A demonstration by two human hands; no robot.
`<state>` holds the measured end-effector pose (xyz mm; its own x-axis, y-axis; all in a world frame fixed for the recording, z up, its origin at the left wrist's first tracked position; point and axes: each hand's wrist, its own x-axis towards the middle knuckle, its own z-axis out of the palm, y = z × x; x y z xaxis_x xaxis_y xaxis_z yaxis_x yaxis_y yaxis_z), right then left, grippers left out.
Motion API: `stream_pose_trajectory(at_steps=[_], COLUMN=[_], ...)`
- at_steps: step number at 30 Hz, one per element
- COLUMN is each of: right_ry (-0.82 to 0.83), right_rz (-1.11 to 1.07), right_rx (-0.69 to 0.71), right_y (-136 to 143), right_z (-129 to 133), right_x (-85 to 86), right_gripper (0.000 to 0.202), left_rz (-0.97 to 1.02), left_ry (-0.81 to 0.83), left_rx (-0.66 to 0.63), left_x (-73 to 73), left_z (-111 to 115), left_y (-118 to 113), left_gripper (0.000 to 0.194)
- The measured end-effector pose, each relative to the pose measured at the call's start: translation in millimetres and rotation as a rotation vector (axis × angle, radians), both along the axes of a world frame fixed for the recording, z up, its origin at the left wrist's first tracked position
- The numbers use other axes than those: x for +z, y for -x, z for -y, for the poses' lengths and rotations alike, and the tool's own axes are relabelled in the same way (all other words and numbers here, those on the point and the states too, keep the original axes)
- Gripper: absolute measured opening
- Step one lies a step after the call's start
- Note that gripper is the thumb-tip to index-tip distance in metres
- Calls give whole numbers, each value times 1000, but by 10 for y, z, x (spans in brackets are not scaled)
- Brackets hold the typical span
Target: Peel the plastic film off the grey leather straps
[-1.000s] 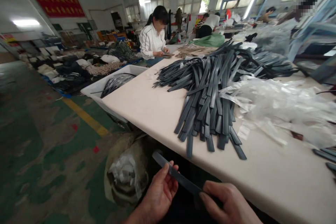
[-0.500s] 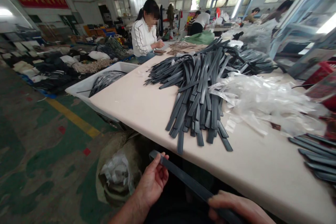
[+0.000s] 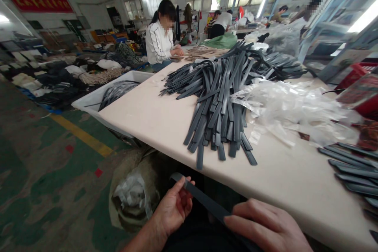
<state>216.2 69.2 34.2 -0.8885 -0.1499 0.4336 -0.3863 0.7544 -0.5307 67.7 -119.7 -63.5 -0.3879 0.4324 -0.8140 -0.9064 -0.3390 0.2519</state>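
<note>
Already, one dark strip [image 3: 203,201] is gripped between both hands, left hand [image 3: 174,208] and right hand [image 3: 265,226]; a large pile of strips [image 3: 221,98] is left on the counter [image 3: 153,114].

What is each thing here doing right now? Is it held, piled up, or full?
left hand: closed on one end of the strap
right hand: closed on the strap's other end
dark strap: held between both hands, below the table edge
strap pile: heaped loose on the table
clear plastic bags: crumpled, empty, in a heap
white bin: open, holding straps
sack on the floor: open, holding plastic scraps
</note>
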Motion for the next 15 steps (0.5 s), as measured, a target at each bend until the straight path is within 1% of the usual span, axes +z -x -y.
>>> stream_pose_trajectory(at_steps=[2, 5, 7, 9, 12, 15], right_ry=[-18, 3, 18, 2, -1, 65], right_rz=[14, 26, 35, 28, -10, -30], right_rx=[22, 48, 31, -3, -25, 50], right_y=[136, 349, 495, 634, 798, 871], right_z=[85, 210, 290, 369, 467, 511], right_x=[-56, -221, -366, -515, -699, -769], right_gripper=[29, 36, 34, 27, 22, 30], left_rz=[3, 7, 13, -1, -40, -46], left_ry=[-3, -11, -43, -90, -129, -168], left_rx=[-5, -13, -24, -38, -38, -31], left_x=[10, 0, -27, -56, -53, 7], left_z=[12, 38, 56, 74, 95, 104], left_y=[-11, -14, -11, -14, -43, -84], left_gripper=[14, 14, 15, 14, 11, 13])
